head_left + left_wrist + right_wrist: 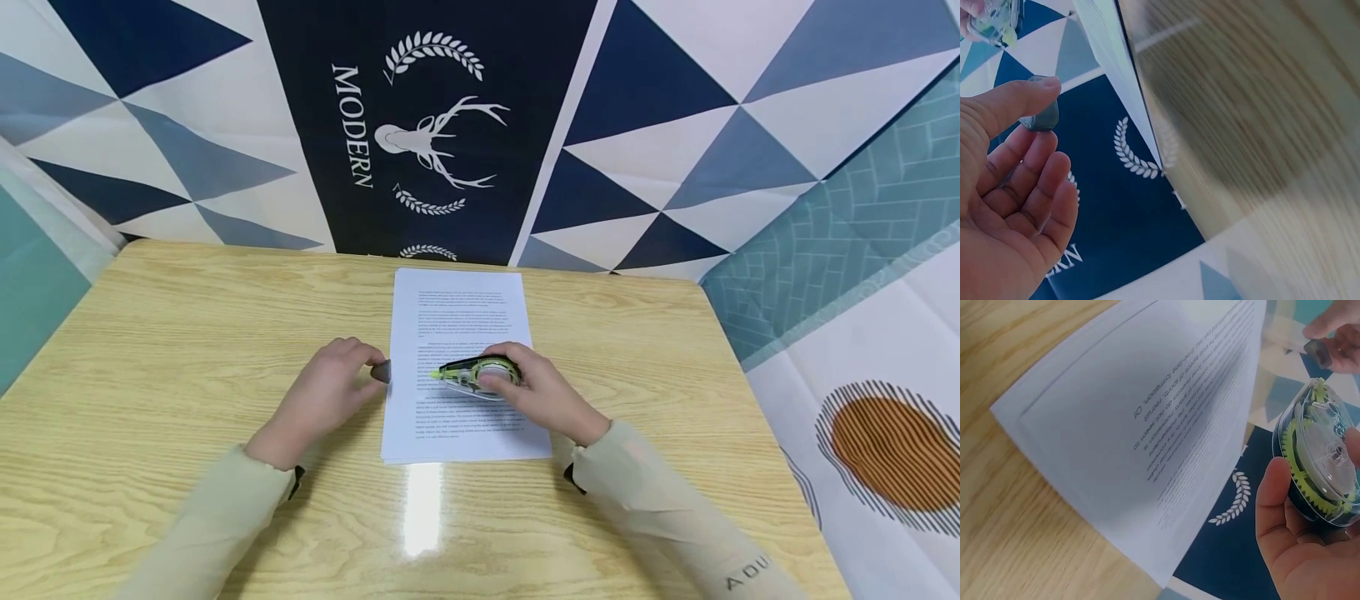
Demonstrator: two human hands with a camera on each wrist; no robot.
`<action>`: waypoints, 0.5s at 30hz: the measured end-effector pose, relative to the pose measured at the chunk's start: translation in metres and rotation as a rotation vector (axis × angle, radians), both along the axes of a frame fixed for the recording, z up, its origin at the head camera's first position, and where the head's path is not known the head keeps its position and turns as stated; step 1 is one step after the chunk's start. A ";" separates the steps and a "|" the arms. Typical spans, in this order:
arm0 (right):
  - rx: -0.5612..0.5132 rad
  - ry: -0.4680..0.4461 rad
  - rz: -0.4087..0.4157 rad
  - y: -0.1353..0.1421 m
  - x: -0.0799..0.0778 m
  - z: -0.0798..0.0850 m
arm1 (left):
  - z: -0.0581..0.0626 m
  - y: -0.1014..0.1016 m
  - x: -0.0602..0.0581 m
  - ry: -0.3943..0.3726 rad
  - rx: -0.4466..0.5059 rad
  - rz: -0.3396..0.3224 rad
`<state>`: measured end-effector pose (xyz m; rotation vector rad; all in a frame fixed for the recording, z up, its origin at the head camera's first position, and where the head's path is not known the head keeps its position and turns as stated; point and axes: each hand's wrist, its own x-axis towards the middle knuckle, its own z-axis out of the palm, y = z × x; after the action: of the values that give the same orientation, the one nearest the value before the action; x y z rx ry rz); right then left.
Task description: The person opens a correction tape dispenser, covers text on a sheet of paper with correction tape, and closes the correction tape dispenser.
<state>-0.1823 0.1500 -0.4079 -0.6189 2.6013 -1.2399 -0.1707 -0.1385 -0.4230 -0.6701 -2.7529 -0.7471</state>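
Observation:
My right hand (pixel 547 392) grips a correction tape dispenser (pixel 472 375) over the printed sheets. Its clear shell shows a yellow-green toothed wheel (pixel 1300 469) in the right wrist view, and its yellow-green tip points toward my left hand (pixel 326 396). Between thumb and index finger, that left hand pinches a small dark grey cap (pixel 1046 117); its other fingers are loosely bent. In the head view the cap overlaps the left edge of the paper stack (pixel 461 450).
The sheets lie on a wood-grain table (pixel 225 333), near its far edge. Behind the table hangs a patterned cloth (pixel 442 233) with triangles, a deer head and the word MODERN. Glare shines on the tabletop just below the paper.

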 end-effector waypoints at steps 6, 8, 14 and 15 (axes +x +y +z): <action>-0.005 -0.005 0.003 -0.004 0.000 0.000 | 0.003 0.013 0.000 -0.004 -0.012 -0.015; -0.010 -0.009 0.002 -0.006 0.000 -0.001 | 0.003 0.015 0.000 -0.006 -0.010 -0.019; -0.022 -0.028 -0.009 -0.011 0.001 -0.001 | 0.003 0.022 0.000 0.010 -0.011 -0.037; -0.024 -0.028 -0.011 -0.012 0.001 -0.001 | 0.003 0.024 0.000 0.017 -0.011 -0.041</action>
<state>-0.1813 0.1385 -0.4088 -0.5875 2.5738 -1.2757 -0.1702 -0.1149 -0.4198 -0.7344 -2.7374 -0.7321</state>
